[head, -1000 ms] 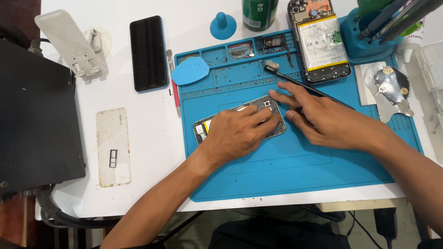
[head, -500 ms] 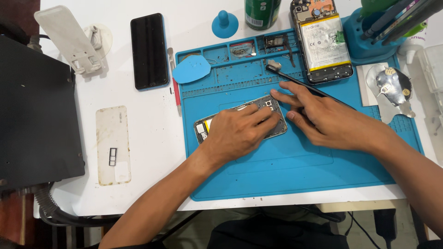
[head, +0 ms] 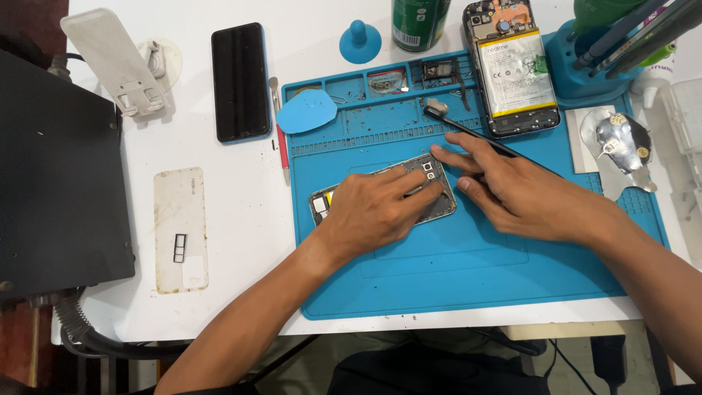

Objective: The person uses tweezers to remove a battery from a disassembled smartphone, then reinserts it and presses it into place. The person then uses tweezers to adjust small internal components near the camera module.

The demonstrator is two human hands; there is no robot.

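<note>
Opened phone [head: 320, 205] is pinned flat on the blue mat [head: 468, 278] under the spread left hand [head: 376, 212]; its back is already off, internals exposed. A black brush [head: 468, 133] is gripped by the right hand [head: 523, 192], just beside the phone's upper end.

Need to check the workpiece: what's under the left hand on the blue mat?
Under the left hand lies an opened phone frame, its two ends showing on the blue mat. The hand covers its middle. The right hand rests beside it.
</note>
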